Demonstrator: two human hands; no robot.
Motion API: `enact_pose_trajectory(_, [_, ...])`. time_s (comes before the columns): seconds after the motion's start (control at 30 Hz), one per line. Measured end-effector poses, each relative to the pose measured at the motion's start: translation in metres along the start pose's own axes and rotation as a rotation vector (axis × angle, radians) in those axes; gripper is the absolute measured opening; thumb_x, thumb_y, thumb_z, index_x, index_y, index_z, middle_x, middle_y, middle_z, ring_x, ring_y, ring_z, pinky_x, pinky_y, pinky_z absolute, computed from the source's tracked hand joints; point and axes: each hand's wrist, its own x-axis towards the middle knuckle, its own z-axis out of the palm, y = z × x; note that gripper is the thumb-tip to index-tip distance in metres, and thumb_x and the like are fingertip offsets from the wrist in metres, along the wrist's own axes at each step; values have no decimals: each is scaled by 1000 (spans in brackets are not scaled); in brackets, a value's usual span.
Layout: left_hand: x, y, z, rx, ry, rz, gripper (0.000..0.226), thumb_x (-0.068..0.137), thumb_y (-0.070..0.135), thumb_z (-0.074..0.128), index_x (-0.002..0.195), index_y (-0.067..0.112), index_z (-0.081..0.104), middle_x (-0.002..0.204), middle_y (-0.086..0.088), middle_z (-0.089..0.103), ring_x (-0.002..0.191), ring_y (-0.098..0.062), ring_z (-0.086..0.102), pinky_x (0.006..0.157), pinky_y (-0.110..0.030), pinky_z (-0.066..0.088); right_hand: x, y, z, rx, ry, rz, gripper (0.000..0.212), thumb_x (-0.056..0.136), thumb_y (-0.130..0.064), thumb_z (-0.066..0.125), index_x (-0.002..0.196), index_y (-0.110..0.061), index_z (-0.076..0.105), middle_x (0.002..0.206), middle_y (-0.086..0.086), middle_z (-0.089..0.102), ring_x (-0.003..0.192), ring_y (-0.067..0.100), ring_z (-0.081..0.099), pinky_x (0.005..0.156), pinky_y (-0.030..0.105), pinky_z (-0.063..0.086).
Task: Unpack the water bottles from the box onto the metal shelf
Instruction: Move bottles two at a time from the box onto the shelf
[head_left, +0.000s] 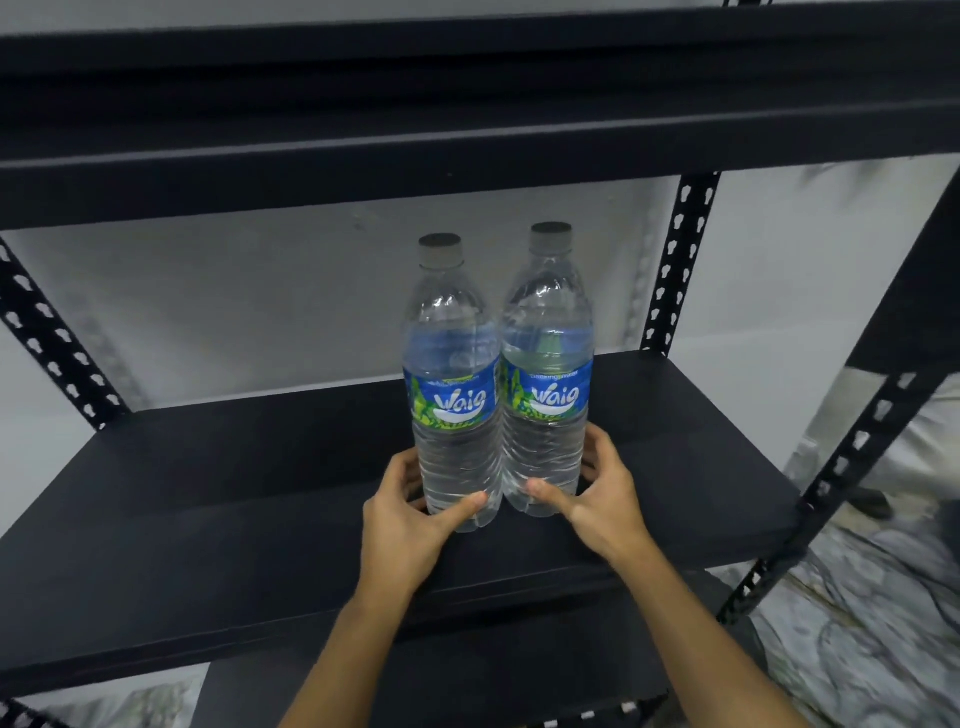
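between the left hand (402, 506) and right hand (605, 491), both gripping, two upright bottles (454, 395) touch; release gently on the shelf (208, 493), keeping bases flat.

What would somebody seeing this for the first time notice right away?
Two clear water bottles with blue labels stand upright side by side, touching, in the middle of a black metal shelf: the left bottle and the right bottle. The left hand wraps the base of the left one and the right hand the base of the right one. Another black shelf board hangs close above their caps.
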Motion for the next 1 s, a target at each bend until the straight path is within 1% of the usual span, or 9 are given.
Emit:
enact_pose_trajectory(0.1, [11,6,35,17,-11,5,76,57,32,95,122,20,58,109,13,71,99,4,68,87,-23,58,17,6,-25,-1,38,9,75,67,-9,87,128,-21,46,115,-12,65,99,-10,63,78,9,50])
enact_pose_trajectory(0.27, [42,14,85,73,-46,28,75,62,30,94,126,18,57,105,10,72,96,1,69,81,-16,56,51,18,-59,-38,81,23,74,68,-10,86,126,-28,46,113,-15,63,101,-6,63,88,21,52])
enact_pose_trajectory(0.4, [70,20,115,150,-29,46,71,62,31,93,122,13,59,105,5,73,92,-7,71,75,-15,56,84,22,-76,-73,107,-11,69,67,-6,86,119,-27,46,104,-21,60,90,-17,62,79,7,49])
enact_pose_trajectory(0.47, [84,27,128,168,-52,18,72,64,31,92,125,14,57,105,7,69,91,-6,66,71,-13,52,102,27,-81,-70,131,-8,68,66,-8,87,119,-24,48,106,-13,64,95,-5,64,86,17,52])
enact_pose_trajectory(0.57, [106,31,147,206,-42,12,72,67,30,90,128,10,57,116,-5,70,102,-16,67,80,-19,48,128,33,-85,-90,125,18,71,67,-11,87,127,-14,50,111,-4,63,102,14,63,90,25,50])
enact_pose_trajectory(0.63, [117,32,157,219,-27,11,70,68,28,90,127,7,58,120,-10,70,108,-21,67,80,-18,46,145,35,-89,-142,110,10,73,68,-15,87,131,-10,50,114,0,63,105,16,61,91,27,48])
enact_pose_trajectory(0.73, [132,34,168,202,-36,19,64,71,25,88,125,7,59,120,-8,69,107,-16,66,81,-15,46,167,39,-92,-190,101,-11,68,71,-16,85,129,-11,51,122,6,64,110,19,61,97,35,49])
enact_pose_trajectory(0.93, [162,37,181,223,-78,14,61,74,22,86,126,7,57,122,-7,67,107,-12,62,80,-14,43,200,47,-96,-190,69,22,66,73,-13,83,129,-15,48,125,5,64,115,20,60,102,46,48])
enact_pose_trajectory(1.0, [170,39,184,232,-102,-1,62,76,22,85,128,7,55,122,-5,65,104,-9,58,79,-13,41,207,48,-96,-195,64,37,67,74,-11,81,131,-15,47,126,4,63,116,19,59,103,44,47])
